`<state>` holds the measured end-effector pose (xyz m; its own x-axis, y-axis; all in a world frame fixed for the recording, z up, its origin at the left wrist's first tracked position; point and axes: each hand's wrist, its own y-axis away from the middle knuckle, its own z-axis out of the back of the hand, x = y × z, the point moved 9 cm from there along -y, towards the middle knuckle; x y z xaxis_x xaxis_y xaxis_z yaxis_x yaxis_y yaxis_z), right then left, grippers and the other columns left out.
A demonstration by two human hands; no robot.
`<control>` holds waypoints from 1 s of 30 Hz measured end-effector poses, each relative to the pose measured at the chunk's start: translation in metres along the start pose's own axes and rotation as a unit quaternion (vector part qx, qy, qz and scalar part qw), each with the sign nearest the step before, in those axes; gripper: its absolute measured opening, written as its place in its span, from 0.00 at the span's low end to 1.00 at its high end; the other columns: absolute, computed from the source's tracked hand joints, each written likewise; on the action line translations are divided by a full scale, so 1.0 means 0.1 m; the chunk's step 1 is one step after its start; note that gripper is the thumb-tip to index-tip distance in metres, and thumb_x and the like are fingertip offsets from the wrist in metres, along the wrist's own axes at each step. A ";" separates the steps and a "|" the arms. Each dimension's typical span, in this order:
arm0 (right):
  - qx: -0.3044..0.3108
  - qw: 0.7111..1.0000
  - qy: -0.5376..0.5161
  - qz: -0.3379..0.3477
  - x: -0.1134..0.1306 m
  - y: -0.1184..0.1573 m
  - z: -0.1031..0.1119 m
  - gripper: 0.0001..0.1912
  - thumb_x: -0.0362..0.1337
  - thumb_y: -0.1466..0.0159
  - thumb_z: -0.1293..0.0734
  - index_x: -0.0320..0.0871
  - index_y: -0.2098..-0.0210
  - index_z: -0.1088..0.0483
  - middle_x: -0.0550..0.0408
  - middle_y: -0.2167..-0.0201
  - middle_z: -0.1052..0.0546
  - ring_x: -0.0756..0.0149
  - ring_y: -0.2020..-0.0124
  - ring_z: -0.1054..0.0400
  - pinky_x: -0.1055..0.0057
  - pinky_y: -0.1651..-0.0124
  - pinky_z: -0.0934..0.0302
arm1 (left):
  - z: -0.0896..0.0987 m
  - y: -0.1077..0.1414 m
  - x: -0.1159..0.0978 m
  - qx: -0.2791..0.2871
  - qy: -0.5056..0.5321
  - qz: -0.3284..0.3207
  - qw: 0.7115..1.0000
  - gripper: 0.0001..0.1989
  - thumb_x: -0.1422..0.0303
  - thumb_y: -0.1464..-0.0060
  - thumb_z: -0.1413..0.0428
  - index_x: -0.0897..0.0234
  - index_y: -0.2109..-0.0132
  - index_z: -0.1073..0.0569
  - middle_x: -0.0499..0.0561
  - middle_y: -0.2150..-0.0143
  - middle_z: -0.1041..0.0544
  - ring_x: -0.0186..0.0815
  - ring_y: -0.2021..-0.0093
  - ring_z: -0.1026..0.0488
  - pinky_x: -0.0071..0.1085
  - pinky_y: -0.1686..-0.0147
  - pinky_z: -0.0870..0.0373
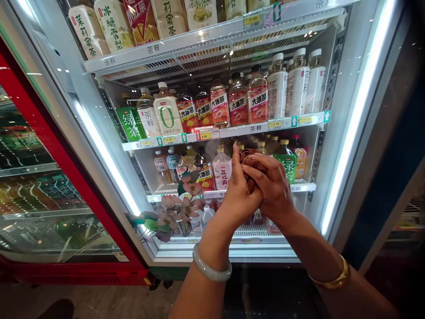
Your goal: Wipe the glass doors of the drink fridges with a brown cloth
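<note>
My left hand (241,195) and my right hand (277,188) are raised close together in front of a glass-fronted drinks fridge. Both close around a crumpled brown cloth (248,156), bunched up between the palms. The left thumb or a finger points up while the rest of that hand wraps the bundle. Across its top lie the right fingers, pressing it in. Much of the cloth is hidden by the fingers. Behind the hands, past the glass, stand a pink bottle (222,170) and a green-labelled bottle (286,160).
Several shelves of bottled drinks fill the fridge, with price tags along the middle shelf edge (239,130). A flower decal (177,212) shows on the glass. At left stands a red-framed cooler (99,208). Bright light strips (360,110) run up both sides.
</note>
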<state>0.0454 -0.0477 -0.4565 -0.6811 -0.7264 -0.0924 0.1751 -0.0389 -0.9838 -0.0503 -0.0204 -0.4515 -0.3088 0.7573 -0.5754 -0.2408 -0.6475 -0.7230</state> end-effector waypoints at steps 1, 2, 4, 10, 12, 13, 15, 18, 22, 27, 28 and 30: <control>-0.015 1.000 0.012 -0.004 -0.04 0.00 0.04 0.27 0.29 0.34 0.31 0.55 0.38 0.33 0.48 0.41 0.30 0.50 0.36 0.36 0.47 0.33 0.36 | -0.03 0.00 -0.01 0.019 0.009 -0.008 1.000 0.55 0.80 0.46 0.43 0.53 0.22 0.64 0.54 0.20 0.52 0.43 0.22 0.48 0.45 0.25 0.44; -0.031 0.999 0.021 -0.016 -0.10 0.01 0.09 0.26 0.30 0.35 0.30 0.56 0.40 0.31 0.48 0.42 0.30 0.50 0.37 0.35 0.48 0.35 0.34 | -0.05 0.01 -0.01 0.034 0.016 -0.016 0.999 0.53 0.79 0.45 0.42 0.51 0.22 0.61 0.52 0.20 0.51 0.43 0.22 0.48 0.44 0.25 0.43; -0.061 0.996 0.033 -0.054 -0.30 0.02 0.18 0.27 0.31 0.38 0.29 0.56 0.41 0.31 0.49 0.43 0.31 0.50 0.39 0.34 0.48 0.37 0.33 | -0.04 0.01 0.01 0.023 0.015 -0.026 0.999 0.45 0.76 0.41 0.44 0.49 0.23 0.52 0.49 0.22 0.43 0.41 0.24 0.43 0.43 0.27 0.39; -0.067 0.989 0.064 -0.119 -0.53 0.00 0.19 0.29 0.32 0.40 0.28 0.52 0.41 0.30 0.47 0.37 0.33 0.46 0.36 0.37 0.43 0.34 0.39 | 0.31 0.15 0.13 -0.211 -0.166 -0.053 0.962 0.27 0.65 0.31 0.50 0.57 0.28 0.39 0.56 0.25 0.38 0.41 0.23 0.47 0.48 0.24 0.50; -0.019 0.991 0.071 -0.108 -0.38 -0.03 0.04 0.27 0.34 0.39 0.27 0.53 0.41 0.28 0.49 0.36 0.31 0.46 0.36 0.38 0.44 0.34 0.40 | 0.32 0.18 0.25 -0.222 -0.205 -0.043 0.952 0.29 0.61 0.29 0.54 0.56 0.25 0.44 0.56 0.21 0.48 0.40 0.20 0.57 0.48 0.23 0.58; 0.007 0.992 0.072 -0.099 -0.29 -0.04 -0.05 0.25 0.35 0.39 0.27 0.53 0.42 0.27 0.51 0.36 0.30 0.47 0.38 0.38 0.45 0.34 0.39 | 0.32 0.18 0.33 -0.219 -0.217 -0.036 0.951 0.29 0.59 0.28 0.55 0.56 0.24 0.47 0.55 0.19 0.52 0.40 0.20 0.61 0.49 0.23 0.62; 0.056 0.992 0.070 -0.087 -0.13 -0.04 -0.21 0.20 0.36 0.37 0.28 0.52 0.45 0.24 0.52 0.40 0.26 0.48 0.40 0.37 0.47 0.37 0.37 | 0.30 0.19 0.48 -0.202 -0.238 -0.030 0.950 0.30 0.57 0.27 0.58 0.55 0.23 0.50 0.54 0.19 0.57 0.40 0.19 0.65 0.50 0.23 0.66; 0.126 0.988 0.057 -0.073 -0.02 -0.02 -0.35 0.12 0.35 0.36 0.29 0.49 0.53 0.21 0.51 0.45 0.23 0.51 0.46 0.35 0.51 0.42 0.34 | 0.25 0.20 0.64 -0.165 -0.265 -0.040 0.949 0.30 0.55 0.27 0.61 0.55 0.23 0.49 0.54 0.19 0.57 0.40 0.20 0.66 0.50 0.23 0.66; 0.131 0.984 0.075 -0.093 -0.21 -0.03 -0.17 0.14 0.32 0.42 0.27 0.49 0.56 0.21 0.52 0.48 0.23 0.50 0.48 0.33 0.51 0.45 0.33 | 0.21 0.22 0.72 -0.135 -0.297 -0.066 0.943 0.33 0.51 0.28 0.59 0.57 0.23 0.49 0.55 0.19 0.58 0.43 0.20 0.70 0.52 0.23 0.68; -0.015 0.981 0.123 -0.151 -0.51 -0.03 0.19 0.21 0.33 0.40 0.28 0.52 0.47 0.24 0.48 0.42 0.27 0.45 0.42 0.35 0.45 0.40 0.37 | 0.20 0.23 0.76 -0.123 -0.316 -0.070 0.938 0.35 0.50 0.29 0.58 0.56 0.22 0.52 0.55 0.19 0.58 0.44 0.20 0.71 0.53 0.23 0.68; -0.022 0.982 0.119 -0.145 -0.49 -0.02 0.16 0.22 0.34 0.39 0.28 0.53 0.46 0.25 0.48 0.41 0.28 0.45 0.41 0.35 0.44 0.39 0.37 | 0.20 0.23 0.77 -0.122 -0.316 -0.069 0.939 0.35 0.50 0.29 0.58 0.56 0.22 0.52 0.55 0.19 0.57 0.44 0.20 0.70 0.52 0.23 0.68; -0.006 0.986 0.112 -0.121 -0.38 0.01 0.02 0.25 0.35 0.39 0.27 0.54 0.43 0.26 0.50 0.38 0.29 0.45 0.40 0.37 0.42 0.37 0.39 | 0.20 0.23 0.78 -0.120 -0.312 -0.068 0.940 0.35 0.49 0.29 0.58 0.56 0.22 0.51 0.55 0.19 0.56 0.44 0.20 0.70 0.52 0.23 0.68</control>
<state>0.0735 -0.0216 -0.4538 -0.8418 -0.5276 0.1141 -0.0186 -0.1830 -0.9829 -0.0979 0.0219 -0.5050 -0.7883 0.5856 -0.1887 -0.1265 -0.4544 -0.8818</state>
